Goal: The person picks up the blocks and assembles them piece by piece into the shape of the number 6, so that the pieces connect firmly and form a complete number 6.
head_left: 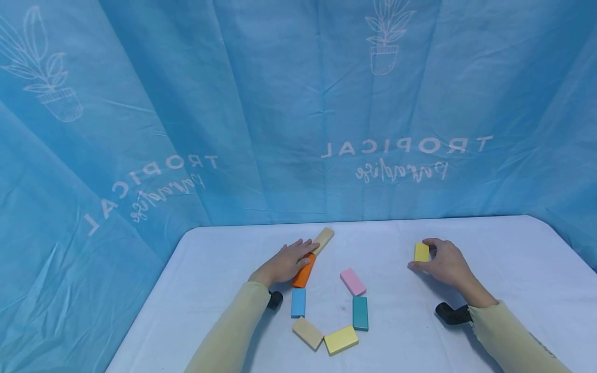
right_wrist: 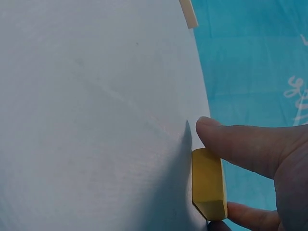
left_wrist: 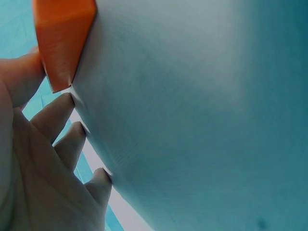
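Note:
My left hand (head_left: 289,260) reaches over an orange block (head_left: 304,271), its fingers stretched out toward a plain wooden block (head_left: 324,240) set end to end with it. In the left wrist view, the thumb is at the side of the orange block (left_wrist: 65,38) and other fingertips (left_wrist: 98,180) meet the white tabletop. Farther right, my right hand (head_left: 445,261) grips a yellow block (head_left: 422,252) by its ends, thumb on one and fingers on the other. The right wrist view shows this yellow block (right_wrist: 208,185) close to the table surface, casting a shadow.
Below the orange block lie a light blue block (head_left: 298,303), a tan block (head_left: 308,333) and another yellow block (head_left: 341,340), curving round to a teal block (head_left: 360,313) and a pink block (head_left: 353,282). A blue printed curtain (head_left: 289,114) hangs behind the white table (head_left: 396,347).

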Demonstrator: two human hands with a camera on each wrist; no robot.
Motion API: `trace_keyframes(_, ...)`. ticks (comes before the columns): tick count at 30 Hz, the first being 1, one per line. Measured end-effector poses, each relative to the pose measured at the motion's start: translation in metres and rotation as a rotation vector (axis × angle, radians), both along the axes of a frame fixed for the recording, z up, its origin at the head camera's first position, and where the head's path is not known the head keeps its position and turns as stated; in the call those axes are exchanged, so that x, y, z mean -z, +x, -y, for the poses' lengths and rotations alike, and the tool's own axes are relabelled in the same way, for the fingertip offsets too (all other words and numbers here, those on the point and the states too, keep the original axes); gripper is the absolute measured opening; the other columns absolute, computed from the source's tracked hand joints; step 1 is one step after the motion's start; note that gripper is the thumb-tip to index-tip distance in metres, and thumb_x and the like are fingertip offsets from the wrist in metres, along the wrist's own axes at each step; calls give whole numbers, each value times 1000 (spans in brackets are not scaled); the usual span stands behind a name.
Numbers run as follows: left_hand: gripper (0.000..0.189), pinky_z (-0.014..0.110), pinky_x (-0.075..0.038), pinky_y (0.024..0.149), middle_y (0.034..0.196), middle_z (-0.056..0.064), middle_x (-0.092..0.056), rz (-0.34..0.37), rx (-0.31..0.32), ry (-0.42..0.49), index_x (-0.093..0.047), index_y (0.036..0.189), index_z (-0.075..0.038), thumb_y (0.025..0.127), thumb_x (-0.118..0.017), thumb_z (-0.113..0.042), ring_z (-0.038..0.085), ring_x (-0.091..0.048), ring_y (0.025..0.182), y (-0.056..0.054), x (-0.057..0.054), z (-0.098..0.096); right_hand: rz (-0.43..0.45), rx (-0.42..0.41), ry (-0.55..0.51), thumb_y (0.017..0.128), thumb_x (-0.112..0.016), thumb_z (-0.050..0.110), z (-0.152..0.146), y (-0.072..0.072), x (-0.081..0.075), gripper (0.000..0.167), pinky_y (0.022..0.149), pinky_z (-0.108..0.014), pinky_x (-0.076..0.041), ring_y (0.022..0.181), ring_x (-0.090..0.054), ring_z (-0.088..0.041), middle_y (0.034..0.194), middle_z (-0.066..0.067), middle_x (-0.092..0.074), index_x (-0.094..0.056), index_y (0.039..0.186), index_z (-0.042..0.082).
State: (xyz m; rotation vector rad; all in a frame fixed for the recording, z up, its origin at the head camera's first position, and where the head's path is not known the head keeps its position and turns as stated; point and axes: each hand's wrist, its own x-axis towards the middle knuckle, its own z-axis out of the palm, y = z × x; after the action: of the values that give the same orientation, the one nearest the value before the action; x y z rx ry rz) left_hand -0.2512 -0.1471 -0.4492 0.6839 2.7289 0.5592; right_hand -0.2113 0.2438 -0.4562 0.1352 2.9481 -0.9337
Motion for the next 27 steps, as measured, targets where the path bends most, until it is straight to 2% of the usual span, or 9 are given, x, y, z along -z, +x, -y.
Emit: trace_keyframes(27,49,57,-14,121,163,3,-31,-1,-2,3,-36,158,-27,109,-44,-29,29,-21,152,1,-1,1,-4,1,-10,80,-83,35,-1,0,-2,84,84,-55,-51,102,-52,-42,122,-35,-53,-47,137,-13)
